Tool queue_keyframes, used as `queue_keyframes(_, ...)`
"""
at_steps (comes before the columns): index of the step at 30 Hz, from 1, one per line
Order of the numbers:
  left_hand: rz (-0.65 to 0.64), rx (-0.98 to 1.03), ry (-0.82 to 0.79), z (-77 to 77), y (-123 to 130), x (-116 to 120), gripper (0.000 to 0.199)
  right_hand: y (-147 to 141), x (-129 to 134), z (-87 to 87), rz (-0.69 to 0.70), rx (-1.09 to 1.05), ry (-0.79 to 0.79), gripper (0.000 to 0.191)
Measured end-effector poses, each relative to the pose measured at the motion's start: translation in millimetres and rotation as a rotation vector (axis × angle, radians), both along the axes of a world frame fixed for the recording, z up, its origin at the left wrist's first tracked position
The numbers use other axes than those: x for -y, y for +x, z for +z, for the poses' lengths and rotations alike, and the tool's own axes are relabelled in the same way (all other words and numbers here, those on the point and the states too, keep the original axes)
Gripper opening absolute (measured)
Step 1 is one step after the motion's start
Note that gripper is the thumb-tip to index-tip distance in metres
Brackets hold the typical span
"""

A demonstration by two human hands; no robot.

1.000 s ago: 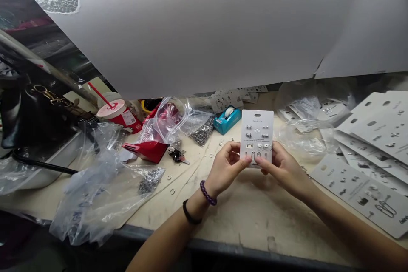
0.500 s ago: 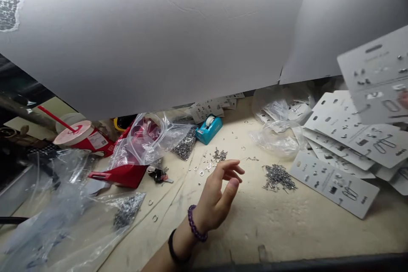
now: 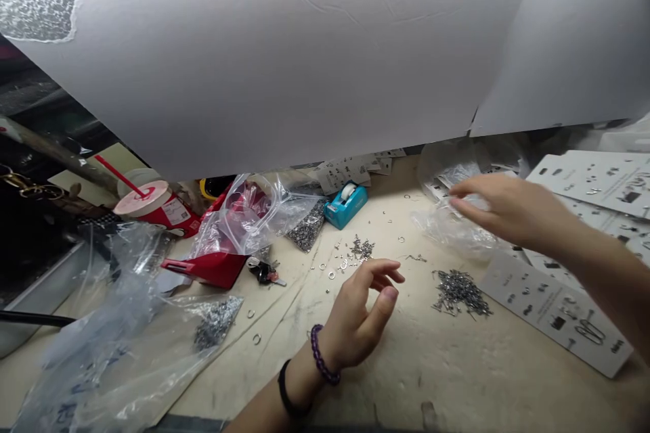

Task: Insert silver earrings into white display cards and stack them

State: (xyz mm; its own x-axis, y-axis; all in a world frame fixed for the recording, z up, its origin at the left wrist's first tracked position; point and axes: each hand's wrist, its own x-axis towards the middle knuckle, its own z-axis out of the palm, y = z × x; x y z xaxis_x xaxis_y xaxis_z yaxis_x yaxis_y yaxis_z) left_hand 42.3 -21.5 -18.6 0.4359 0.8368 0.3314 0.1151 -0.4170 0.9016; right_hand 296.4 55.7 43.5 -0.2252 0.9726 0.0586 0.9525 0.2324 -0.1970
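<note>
My left hand [image 3: 363,314], wearing a purple bead bracelet [image 3: 323,355], hovers over the tabletop with loosely curved fingers apart and nothing in them. Just beyond it lies a small heap of silver studs [image 3: 361,248] with some rings. A larger heap of thin metal pins [image 3: 461,292] lies to its right. My right hand [image 3: 508,206] reaches in from the right, fingers stretched out, above a clear plastic bag [image 3: 457,233]; nothing shows in its grasp. Under the right forearm is a white jewellery card [image 3: 558,314] with several small metal pieces, beside a pile of similar cards [image 3: 599,179].
A blue tape dispenser [image 3: 346,206] stands behind the studs. Leftward are a bag of metal bits [image 3: 307,226], keys [image 3: 267,272], a red scoop-like container [image 3: 213,270], a red cup with a straw [image 3: 157,206] and clear bags [image 3: 101,345]. A large white sheet [image 3: 305,67] hangs low overhead.
My right hand has left the card it held at the upper right and moved left over the plastic bag. My left hand keeps its pose; the view has shifted slightly.
</note>
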Motion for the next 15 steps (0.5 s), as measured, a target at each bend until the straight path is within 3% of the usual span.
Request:
queue_keyframes(2, -0.002, -0.018, 0.02, 1.9, -0.4, 0.2, 0.027, -22.2, -24.5, -2.2, 0.059, 0.037, -0.091, 0.038)
queue_keyframes(5, -0.001, -0.043, 0.058, 3.7, -0.7, 1.1, 0.028, -38.9, -44.3, -6.3, 0.087, 0.067, -0.088, 0.035)
queue_keyframes(12, -0.034, -0.079, 0.095, 1.9, 2.6, 3.4, 0.03, -24.3, -44.9, -14.4, 0.069, 0.045, -0.071, 0.036)
queue_keyframes(15, -0.042, -0.106, 0.103, 9.2, 2.1, 2.2, 0.028, -14.1, -36.9, -15.6, 0.072, 0.04, -0.074, 0.039)
